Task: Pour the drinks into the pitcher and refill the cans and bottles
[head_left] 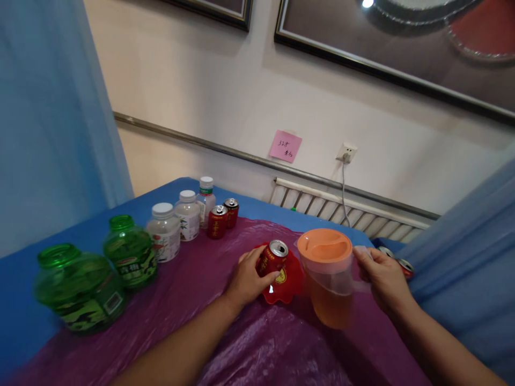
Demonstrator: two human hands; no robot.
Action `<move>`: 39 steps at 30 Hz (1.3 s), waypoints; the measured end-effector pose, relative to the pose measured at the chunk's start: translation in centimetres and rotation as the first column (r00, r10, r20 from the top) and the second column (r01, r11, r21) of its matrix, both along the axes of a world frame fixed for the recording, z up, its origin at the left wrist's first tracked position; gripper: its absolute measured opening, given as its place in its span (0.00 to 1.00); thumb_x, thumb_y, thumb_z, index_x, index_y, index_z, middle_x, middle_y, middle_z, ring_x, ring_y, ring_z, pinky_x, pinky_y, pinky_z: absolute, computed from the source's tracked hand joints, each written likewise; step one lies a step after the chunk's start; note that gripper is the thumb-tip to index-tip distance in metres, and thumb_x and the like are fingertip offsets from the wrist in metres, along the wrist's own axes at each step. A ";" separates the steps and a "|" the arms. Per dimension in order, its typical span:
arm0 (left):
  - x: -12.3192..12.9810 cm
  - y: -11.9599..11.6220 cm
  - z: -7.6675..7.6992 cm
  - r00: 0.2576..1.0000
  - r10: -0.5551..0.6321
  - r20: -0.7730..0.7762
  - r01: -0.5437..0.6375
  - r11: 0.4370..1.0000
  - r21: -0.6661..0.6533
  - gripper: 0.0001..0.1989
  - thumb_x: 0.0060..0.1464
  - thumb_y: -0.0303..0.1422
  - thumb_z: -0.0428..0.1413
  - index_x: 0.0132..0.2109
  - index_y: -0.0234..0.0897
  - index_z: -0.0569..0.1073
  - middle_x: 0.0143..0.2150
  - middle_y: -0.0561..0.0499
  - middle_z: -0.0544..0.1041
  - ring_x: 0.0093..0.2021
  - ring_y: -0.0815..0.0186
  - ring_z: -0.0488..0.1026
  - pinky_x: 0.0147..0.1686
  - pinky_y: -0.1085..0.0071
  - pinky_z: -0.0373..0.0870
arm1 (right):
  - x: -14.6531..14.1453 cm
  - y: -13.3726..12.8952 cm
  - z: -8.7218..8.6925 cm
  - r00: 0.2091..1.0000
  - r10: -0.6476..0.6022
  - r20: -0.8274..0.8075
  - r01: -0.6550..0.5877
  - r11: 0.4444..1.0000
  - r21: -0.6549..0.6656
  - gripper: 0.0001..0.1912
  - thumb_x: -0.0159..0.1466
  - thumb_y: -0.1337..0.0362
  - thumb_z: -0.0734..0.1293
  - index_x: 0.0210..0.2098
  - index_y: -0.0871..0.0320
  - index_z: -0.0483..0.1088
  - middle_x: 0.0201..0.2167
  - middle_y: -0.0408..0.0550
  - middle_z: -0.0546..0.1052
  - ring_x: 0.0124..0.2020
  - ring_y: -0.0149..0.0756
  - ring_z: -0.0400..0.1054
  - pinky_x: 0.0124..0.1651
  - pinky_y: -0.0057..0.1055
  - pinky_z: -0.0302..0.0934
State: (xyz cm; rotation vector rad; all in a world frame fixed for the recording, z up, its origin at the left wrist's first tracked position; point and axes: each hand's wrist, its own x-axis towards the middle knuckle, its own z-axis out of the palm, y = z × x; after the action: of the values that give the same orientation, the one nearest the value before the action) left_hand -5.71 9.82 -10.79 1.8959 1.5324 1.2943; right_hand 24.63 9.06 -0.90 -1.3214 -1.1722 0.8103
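My left hand (251, 276) is wrapped round a red drink can (271, 261), its top opening showing. The can stands upright at a red scalloped plate (287, 287) with a yellow mark; whether its base touches the plate is hidden by my fingers. With my right hand (382, 273) I grip the handle of a clear plastic pitcher (332, 305). An orange lid (325, 245) covers the pitcher, and amber liquid fills its lower part. The pitcher is close to the plate's right side, roughly upright.
Two red cans (217, 222), white-capped bottles (164, 236) and two green jars (80, 292) line the left side. Purple plastic sheeting (177, 316) covers the blue table (20, 300). More cans (405, 268) are beyond my right hand. A radiator (306, 201) and a plugged socket (346, 153) are behind.
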 end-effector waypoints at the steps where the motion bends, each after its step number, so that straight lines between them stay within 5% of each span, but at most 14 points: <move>1: 0.0 -0.1 0.1 1.000 -0.002 -0.003 0.002 1.000 -0.004 0.33 0.45 0.35 0.69 0.60 0.43 0.72 0.57 0.46 0.79 0.56 0.50 0.75 0.59 0.53 0.69 | -0.2 0.0 0.1 1.000 0.005 0.021 -0.004 1.000 -0.010 0.33 0.47 0.37 0.78 0.19 0.56 0.61 0.16 0.36 0.58 0.20 0.25 0.48 0.22 0.25 0.43; 14: 0.0 -0.5 0.2 0.999 -0.042 0.005 0.042 0.999 -0.009 0.34 0.45 0.34 0.69 0.61 0.44 0.72 0.60 0.47 0.78 0.60 0.49 0.73 0.62 0.52 0.65 | -0.8 0.3 1.2 0.960 0.044 0.277 -0.036 0.999 -0.034 0.34 0.48 0.33 0.74 0.18 0.54 0.59 0.17 0.36 0.56 0.21 0.27 0.47 0.23 0.27 0.43; 39: 0.2 -0.9 0.6 0.997 -0.079 0.024 0.079 0.996 -0.028 0.35 0.44 0.33 0.69 0.61 0.45 0.72 0.61 0.47 0.77 0.61 0.49 0.72 0.64 0.51 0.62 | -1.0 0.3 2.1 0.930 0.080 0.359 -0.077 0.997 -0.023 0.31 0.49 0.36 0.75 0.18 0.56 0.63 0.18 0.39 0.60 0.22 0.28 0.51 0.22 0.26 0.48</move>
State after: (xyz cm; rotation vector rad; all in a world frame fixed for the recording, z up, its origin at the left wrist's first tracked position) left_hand -5.51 8.96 -10.22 1.8972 1.4419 1.2485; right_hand 23.59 9.34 1.25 -1.4782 -1.5197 0.6439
